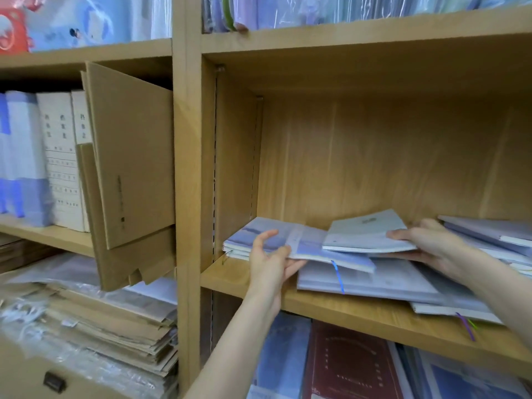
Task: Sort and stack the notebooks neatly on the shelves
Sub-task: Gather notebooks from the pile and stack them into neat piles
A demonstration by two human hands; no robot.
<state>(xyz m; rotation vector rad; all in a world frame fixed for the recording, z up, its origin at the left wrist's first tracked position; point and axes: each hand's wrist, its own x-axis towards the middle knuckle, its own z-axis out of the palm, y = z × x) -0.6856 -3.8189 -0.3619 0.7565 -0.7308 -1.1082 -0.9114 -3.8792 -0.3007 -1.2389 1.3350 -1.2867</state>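
Wooden shelf (331,309), notebooks strewn: left hand (269,262) gripping a lilac notebook (305,243), right hand (426,243) just beside, holding a grey-green notebook (365,231).

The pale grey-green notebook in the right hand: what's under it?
Under the grey-green notebook lies a blue-covered notebook that the left hand grips, then larger lavender ones on the shelf. The right hand covers what lies beneath its right edge.

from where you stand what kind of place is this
Probably a stationery shop's stockroom or shelving: wooden shelves hold plastic-wrapped notebooks, white file boxes stand in the next bay, and flat brown cardboard is stacked below them.
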